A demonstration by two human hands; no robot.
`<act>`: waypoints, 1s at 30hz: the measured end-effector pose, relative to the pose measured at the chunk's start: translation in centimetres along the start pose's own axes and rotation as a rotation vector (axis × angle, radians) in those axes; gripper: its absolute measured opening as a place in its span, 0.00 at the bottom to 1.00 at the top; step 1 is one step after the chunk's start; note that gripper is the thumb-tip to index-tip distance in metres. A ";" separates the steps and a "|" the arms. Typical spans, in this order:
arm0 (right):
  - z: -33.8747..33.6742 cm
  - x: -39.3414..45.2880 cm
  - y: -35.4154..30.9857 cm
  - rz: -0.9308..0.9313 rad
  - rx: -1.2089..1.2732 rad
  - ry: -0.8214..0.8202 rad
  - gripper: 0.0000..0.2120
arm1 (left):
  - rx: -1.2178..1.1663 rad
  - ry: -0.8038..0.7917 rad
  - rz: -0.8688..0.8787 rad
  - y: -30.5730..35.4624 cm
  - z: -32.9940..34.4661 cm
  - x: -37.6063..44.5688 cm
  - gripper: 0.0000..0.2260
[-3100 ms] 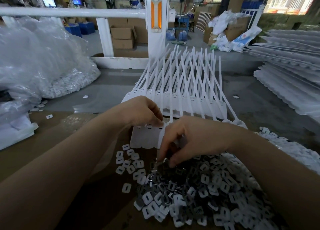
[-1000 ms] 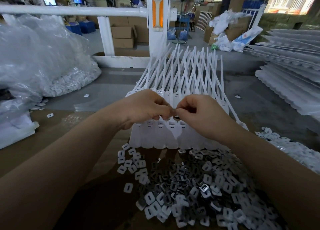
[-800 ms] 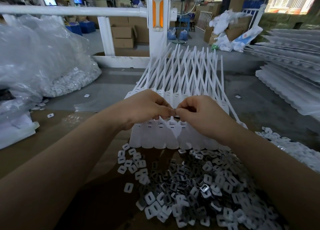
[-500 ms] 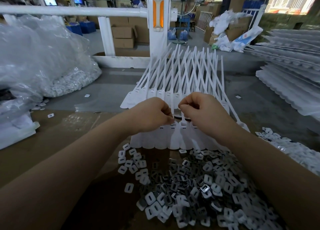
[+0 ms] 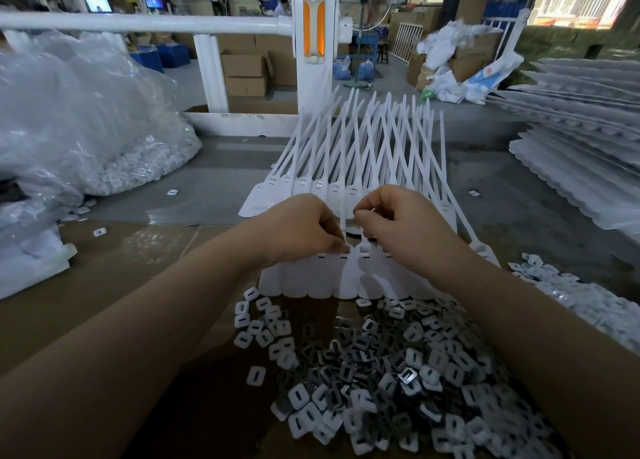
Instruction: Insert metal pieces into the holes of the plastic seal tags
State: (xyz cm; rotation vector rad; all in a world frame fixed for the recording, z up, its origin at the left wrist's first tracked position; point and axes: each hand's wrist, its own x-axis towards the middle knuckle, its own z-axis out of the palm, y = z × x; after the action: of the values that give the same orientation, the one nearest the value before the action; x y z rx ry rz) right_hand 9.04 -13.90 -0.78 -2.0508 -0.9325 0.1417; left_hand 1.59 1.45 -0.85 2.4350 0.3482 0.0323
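At far left, a large clear plastic bag (image 5: pixel 79 119) slumps on the floor, small white pieces showing through its lower side. A flat white packet (image 5: pixel 31 264) lies below it at the edge of the brown cardboard sheet (image 5: pixel 114 285).

Left hand (image 5: pixel 301 230): fingers curled, fingertips pressed down on the top edge of the near row of white seal tags (image 5: pixel 311 278), just left of centre. Whether anything is pinched between the fingertips cannot be told.

Near row lies flat on the cardboard, slots in a line along its upper edge. A second row of tags (image 5: pixel 311 185) lies beyond the hands, its long thin tails (image 5: pixel 363 136) fanned and crossing toward the white post with orange reflector (image 5: pixel 314 29).

Right hand (image 5: pixel 398 230): fingers curled inward, thumb and forefinger closed together over the near row, close beside the left fingertips. Something small may be held; it is too hidden to tell.

Below the hands, a loose heap of metal pieces (image 5: pixel 381 372) mixed with white plastic caps spreads over the cardboard, touching the lower edge of the near row.

At far right, stacked white tag sheets (image 5: pixel 581 140) lie on the grey floor.
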 end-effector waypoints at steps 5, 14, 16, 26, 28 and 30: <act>-0.1 -0.1 -0.1 0.004 0.012 0.006 0.04 | -0.046 0.022 0.024 -0.2 0.0 -0.1 0.07; -0.8 -1.4 -1.2 -0.262 0.024 -0.512 0.04 | -0.032 0.042 0.008 -0.6 -0.1 0.0 0.07; -0.4 -1.7 -1.7 -0.341 -0.065 -0.617 0.07 | -0.070 0.036 0.014 -0.7 -0.2 0.0 0.06; 1.0 -2.2 -2.7 -0.497 -0.269 -0.682 0.09 | -0.057 0.037 0.024 -0.8 -0.2 0.3 0.07; 1.0 -2.3 -2.6 -0.488 -0.263 -0.671 0.10 | -0.063 0.030 0.027 -0.8 -0.2 0.4 0.06; 1.1 -2.3 -2.8 -0.496 -0.257 -0.677 0.13 | -0.062 0.029 0.029 -0.8 -0.2 0.3 0.06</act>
State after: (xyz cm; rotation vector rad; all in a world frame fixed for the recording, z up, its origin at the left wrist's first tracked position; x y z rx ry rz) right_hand 5.37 -13.71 0.06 -1.9489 -1.9327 0.4852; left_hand 1.69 2.27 -1.25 2.3803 0.3199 0.0897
